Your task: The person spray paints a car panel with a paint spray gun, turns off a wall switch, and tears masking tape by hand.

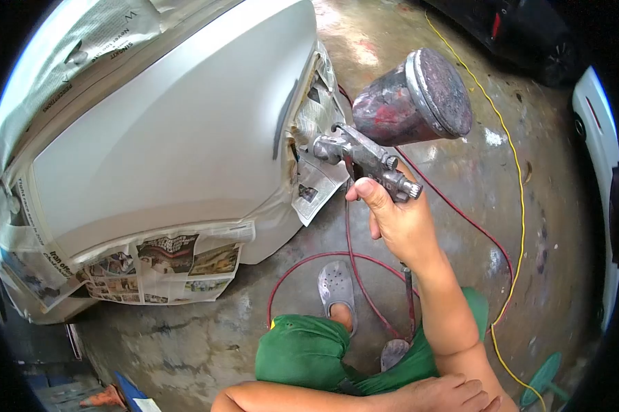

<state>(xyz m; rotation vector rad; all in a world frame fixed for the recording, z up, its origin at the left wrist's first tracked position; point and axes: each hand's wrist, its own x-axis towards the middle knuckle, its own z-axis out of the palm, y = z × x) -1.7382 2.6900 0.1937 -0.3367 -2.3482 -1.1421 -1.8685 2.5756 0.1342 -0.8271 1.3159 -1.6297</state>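
My right hand [403, 221] is wrapped round a spray gun [372, 163], its thumb at the back of the gun below the knobs. A paint-stained cup [392, 103] with a round lid sits on the gun, tilted to the right. The nozzle points left toward a pale grey-white car panel [165, 144], close to its right edge. Newspaper masking [168, 264] is taped round the panel. Across the bottom, my left hand [446, 394] rests on my right arm near the elbow, holding no tool, its fingers slightly bent and a little apart.
A red hose [453, 202] loops over the stained concrete floor [206, 343] around my feet. Further right runs a yellow cord [519, 199]. A white car part [601, 172] stands at the right edge, and a dark vehicle [522, 34] at the top right.
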